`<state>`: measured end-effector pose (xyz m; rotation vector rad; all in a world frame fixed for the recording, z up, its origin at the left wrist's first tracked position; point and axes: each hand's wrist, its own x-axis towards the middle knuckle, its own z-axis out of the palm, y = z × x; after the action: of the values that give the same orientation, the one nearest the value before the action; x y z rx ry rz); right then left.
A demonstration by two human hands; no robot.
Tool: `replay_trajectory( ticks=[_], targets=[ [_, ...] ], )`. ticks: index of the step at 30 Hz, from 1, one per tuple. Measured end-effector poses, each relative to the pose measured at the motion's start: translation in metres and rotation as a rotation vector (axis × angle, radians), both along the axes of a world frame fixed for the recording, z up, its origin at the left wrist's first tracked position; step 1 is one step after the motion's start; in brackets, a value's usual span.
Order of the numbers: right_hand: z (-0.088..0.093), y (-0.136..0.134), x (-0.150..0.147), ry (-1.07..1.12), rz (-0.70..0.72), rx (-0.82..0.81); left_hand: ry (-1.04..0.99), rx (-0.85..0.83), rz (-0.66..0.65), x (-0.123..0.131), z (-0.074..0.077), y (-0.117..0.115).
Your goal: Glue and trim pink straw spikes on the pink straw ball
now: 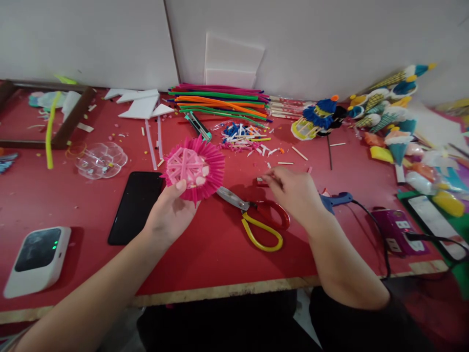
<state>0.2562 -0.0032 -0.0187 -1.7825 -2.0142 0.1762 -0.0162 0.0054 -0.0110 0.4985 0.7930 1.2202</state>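
My left hand (170,212) is closed on a pink pleated paper craft (212,164), lifted above the table. Light pink strips fan out like spokes across its round middle, and several pale lumps sit along the lower right. Over the table, right of centre, my right hand (293,193) has its fingers bent together beside a small red object (261,182). Whether the fingertips grip that object is hard to make out. Between the hands lie scissors (242,203) with one red and one yellow handle loop, blades partly behind the craft.
Behind lie pipe cleaners (220,100), a box cutter (198,126) and a pile of cut bits (244,137). A phone (134,210) and a white device (38,261) are at left. A blue glue gun (337,199) trails its cord toward a purple power box (399,232).
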Motion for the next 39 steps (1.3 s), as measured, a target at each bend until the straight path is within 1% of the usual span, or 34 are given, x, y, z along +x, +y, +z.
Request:
replay_trajectory(
  ticks=[3, 6, 8, 11, 14, 16, 19, 21, 24, 28, 30, 32, 34, 36, 39],
  targets=[
    [0.006, -0.004, -0.002, 0.07, 0.038, 0.015, -0.027, -0.038, 0.022, -0.001, 0.001, 0.001],
    [0.007, -0.003, -0.005, 0.04, 0.125, 0.097, -0.013, -0.031, 0.02, -0.002, 0.002, 0.0],
    [0.005, -0.001, -0.007, 0.016, 0.156, 0.128, -0.003, -0.021, -0.008, -0.003, 0.003, -0.002],
    [0.0, 0.002, -0.007, 0.038, 0.215, 0.12, -0.015, -0.017, -0.053, -0.003, 0.004, -0.005],
    [-0.005, 0.003, -0.008, 0.064, 0.292, 0.097, -0.034, -0.04, -0.049, -0.003, 0.005, -0.008],
    [-0.006, 0.003, -0.008, 0.069, 0.31, 0.09, -0.046, -0.048, -0.034, -0.004, 0.006, -0.009],
    [-0.007, 0.003, -0.009, 0.071, 0.299, 0.093, -0.08, -0.071, 0.013, -0.006, 0.008, -0.009],
    [-0.008, 0.003, -0.009, 0.072, 0.288, 0.087, -0.106, -0.12, 0.037, -0.007, 0.009, -0.01],
    [-0.008, 0.003, -0.01, 0.079, 0.29, 0.078, -0.094, -0.179, 0.021, -0.007, 0.009, -0.009],
    [-0.007, 0.003, -0.01, 0.065, 0.305, 0.097, -0.046, -0.166, 0.031, -0.005, 0.008, -0.007],
    [-0.008, 0.003, -0.006, -0.002, 0.253, 0.092, -0.036, -0.138, 0.036, -0.004, 0.007, -0.006],
    [-0.009, 0.004, 0.001, -0.102, 0.155, 0.062, -0.027, -0.129, 0.029, -0.003, 0.007, -0.006],
    [-0.011, 0.006, 0.008, -0.189, 0.081, -0.001, -0.023, -0.149, 0.05, -0.001, 0.009, -0.005],
    [-0.013, 0.009, 0.013, -0.227, 0.07, -0.07, -0.036, -0.172, 0.083, 0.002, 0.011, -0.004],
    [-0.014, 0.011, 0.015, -0.23, 0.108, -0.119, -0.046, -0.172, 0.095, 0.006, 0.013, -0.003]
  ],
)
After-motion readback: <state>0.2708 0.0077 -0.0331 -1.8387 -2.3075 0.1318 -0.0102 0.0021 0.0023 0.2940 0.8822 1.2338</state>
